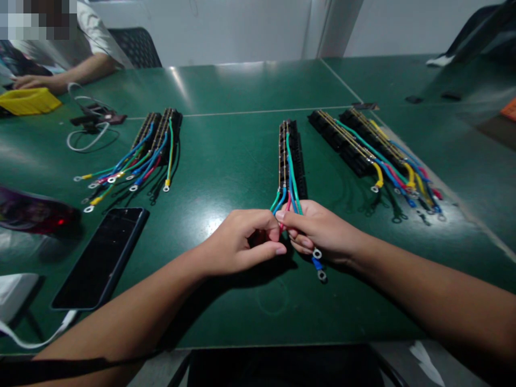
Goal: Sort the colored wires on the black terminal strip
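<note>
Wires [289,161] sit pinched in the right hand's fingers [296,220].

Workshop-like room, with wired black strips along a green worktable [226,301].

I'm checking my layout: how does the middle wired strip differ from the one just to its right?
The middle strip points almost straight away from you; the right-hand strip slants. The middle strip's wires are gathered in your right hand, while the right-hand strip's wires are unheld. Both strips are largely black.
</note>
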The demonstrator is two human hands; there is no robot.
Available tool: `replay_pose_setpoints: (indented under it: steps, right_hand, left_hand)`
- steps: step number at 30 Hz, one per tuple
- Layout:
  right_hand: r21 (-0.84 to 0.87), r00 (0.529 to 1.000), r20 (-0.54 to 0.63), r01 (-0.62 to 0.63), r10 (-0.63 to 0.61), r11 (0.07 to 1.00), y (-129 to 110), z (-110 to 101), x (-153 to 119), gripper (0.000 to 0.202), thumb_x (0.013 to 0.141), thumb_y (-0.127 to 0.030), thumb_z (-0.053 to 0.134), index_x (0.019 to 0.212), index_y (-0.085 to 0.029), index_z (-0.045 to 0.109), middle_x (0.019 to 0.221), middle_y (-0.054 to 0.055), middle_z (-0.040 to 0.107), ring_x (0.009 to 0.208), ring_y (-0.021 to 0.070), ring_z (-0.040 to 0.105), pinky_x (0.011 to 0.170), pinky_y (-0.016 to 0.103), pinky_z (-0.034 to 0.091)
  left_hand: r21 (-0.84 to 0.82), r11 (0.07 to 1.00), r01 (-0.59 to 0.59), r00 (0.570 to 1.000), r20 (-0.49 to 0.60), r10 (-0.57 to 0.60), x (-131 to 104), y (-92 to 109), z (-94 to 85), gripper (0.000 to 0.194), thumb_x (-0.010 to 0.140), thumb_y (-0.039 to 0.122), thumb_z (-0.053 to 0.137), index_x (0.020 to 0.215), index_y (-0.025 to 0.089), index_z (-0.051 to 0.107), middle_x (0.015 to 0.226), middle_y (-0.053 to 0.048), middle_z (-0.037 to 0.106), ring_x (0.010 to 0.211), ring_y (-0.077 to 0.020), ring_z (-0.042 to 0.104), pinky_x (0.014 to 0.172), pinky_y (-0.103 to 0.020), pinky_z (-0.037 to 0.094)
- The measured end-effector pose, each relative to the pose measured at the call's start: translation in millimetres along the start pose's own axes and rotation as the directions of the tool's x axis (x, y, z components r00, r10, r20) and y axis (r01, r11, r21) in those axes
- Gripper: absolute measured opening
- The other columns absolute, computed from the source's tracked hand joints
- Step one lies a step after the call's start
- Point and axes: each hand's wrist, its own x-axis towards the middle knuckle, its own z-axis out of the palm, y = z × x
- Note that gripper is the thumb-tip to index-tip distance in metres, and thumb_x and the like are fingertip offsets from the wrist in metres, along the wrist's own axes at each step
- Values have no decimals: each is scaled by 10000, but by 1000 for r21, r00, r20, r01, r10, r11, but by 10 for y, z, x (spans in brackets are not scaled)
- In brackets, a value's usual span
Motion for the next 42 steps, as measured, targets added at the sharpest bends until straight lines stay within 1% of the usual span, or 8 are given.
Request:
replay_pose_setpoints:
  steps: [7,13,18,24,30,33,37,42]
  right_hand:
    - [14,1000,1,1,-1,1000,9,9,5,268,814,-262,687,652,-160,499,431,-100,406,295,14,289,303,137,264]
    - [5,1000,0,-2,2,1000,11,-1,4,255,840,-260,656,660,-159,505,434,-99,400,298,16,284,305,138,266]
    - [13,1000,7,5,-6,1000,14,-3,4,254,815,-259,682,665,-158,504,445,-99,408,302,12,286,308,134,267]
    - [12,1000,8,6,-6,1000,13,5,5,251,819,-259,673,662,-161,504,431,-102,392,301,16,278,308,139,262]
    - [0,1000,3,11,-11,1000,15,3,4,236,825,-257,665,676,-160,509,448,-99,403,305,15,282,310,139,268]
    - [0,1000,-2,14,-14,1000,12,5,7,248,824,-256,665,667,-165,495,442,-101,400,301,15,281,307,138,267]
    - [-7,1000,-2,9,-9,1000,8,10,7,242,821,-257,666,668,-160,505,434,-101,400,297,15,288,307,137,273]
    - [14,1000,0,6,-6,1000,5,18,-5,228,812,-257,678,685,-156,519,427,-101,405,297,15,281,305,137,259]
  left_hand:
    - [3,1000,7,1000,9,-7,-9,-2,1,205,870,311,649,781,150,559,692,20,581,610,-83,499,578,-201,373]
    - [2,1000,22,1000,17,-22,-15,1,-1,213,871,325,642,783,152,555,684,24,579,599,-81,498,570,-198,374]
    - [-2,999,40,999,28,-40,-17,7,-1,214,877,328,633,788,152,551,680,26,576,595,-79,497,567,-194,372]
    - [4,998,59,997,46,-59,-14,-4,8,218,886,347,614,801,155,553,700,17,588,620,-90,516,585,-203,388]
    - [-5,998,57,998,43,-56,-18,-6,9,212,881,334,621,789,158,548,677,29,569,594,-81,495,566,-196,375]
    - [-14,998,56,997,45,-56,-17,-13,13,220,879,340,632,791,156,552,691,22,583,604,-82,508,570,-194,380]
    - [-9,998,61,998,21,-61,-18,-20,18,240,860,360,656,805,156,543,677,24,584,585,-81,506,551,-191,375]
    - [21,998,61,998,-34,-60,-20,-10,18,257,840,368,664,818,157,520,665,27,580,553,-74,479,518,-183,351]
